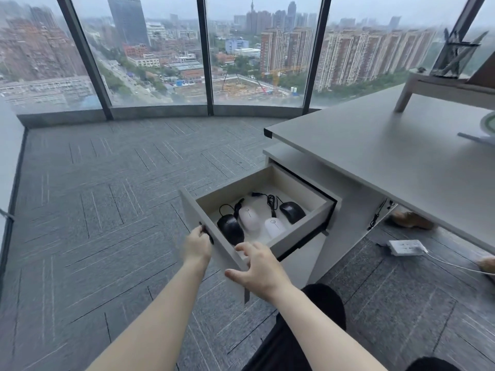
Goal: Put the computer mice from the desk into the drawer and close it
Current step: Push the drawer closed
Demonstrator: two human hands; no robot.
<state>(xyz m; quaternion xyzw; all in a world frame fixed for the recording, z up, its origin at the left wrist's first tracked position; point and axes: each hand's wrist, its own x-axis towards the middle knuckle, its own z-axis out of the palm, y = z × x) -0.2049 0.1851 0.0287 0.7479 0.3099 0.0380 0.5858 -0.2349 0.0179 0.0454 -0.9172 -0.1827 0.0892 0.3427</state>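
Grey carpet (107, 210) and tall windows (150, 49) fill the upper and left of the frame; the desk (388, 156) runs down the right, and I see no mice on the part of it in view. At centre the drawer (302, 226) stands pulled out, with four mice in it: a black mouse (230, 228) lower left, two white mice (249, 218) (275, 227) side by side in the middle, another black one (292, 211) to the right, cords coiled behind them.

My left hand (197, 246) is curled on the dark handle (207, 234) on the drawer's front panel. My right hand (258, 266) rests spread on the near corner of that front, fingers loosely open, holding nothing.

I judge the loading done and the closing to be next. To do it well I should push squarely along the runners with both hands so the drawer does not skew, and pull my right fingertips (242, 247) off the top edge before the front meets the cabinet (345, 220). The cords lie low, so they should not catch.
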